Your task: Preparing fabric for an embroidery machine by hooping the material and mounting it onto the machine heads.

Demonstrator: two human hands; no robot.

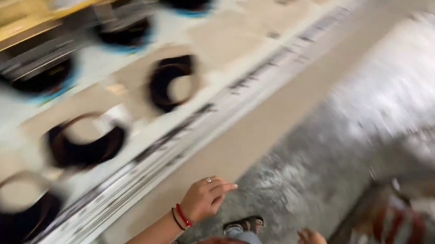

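While blurred, left hand (207, 198) loosely curled, empty, right hand (314, 242) open, empty

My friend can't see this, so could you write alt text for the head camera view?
A blurred look down at two empty hands, left hand wearing a ring and wrist bands, right hand, held out beside a long workbench. Black rings lie in rows on the bench; a sandalled foot stands on the grey floor.

A long pale desk (119, 73) runs diagonally from lower left to upper centre of the frame, carrying blurred black coils (85, 144) spaced along it. Grey concrete floor (303, 171) fills the right, with a sandalled foot (245, 224) at bottom centre.
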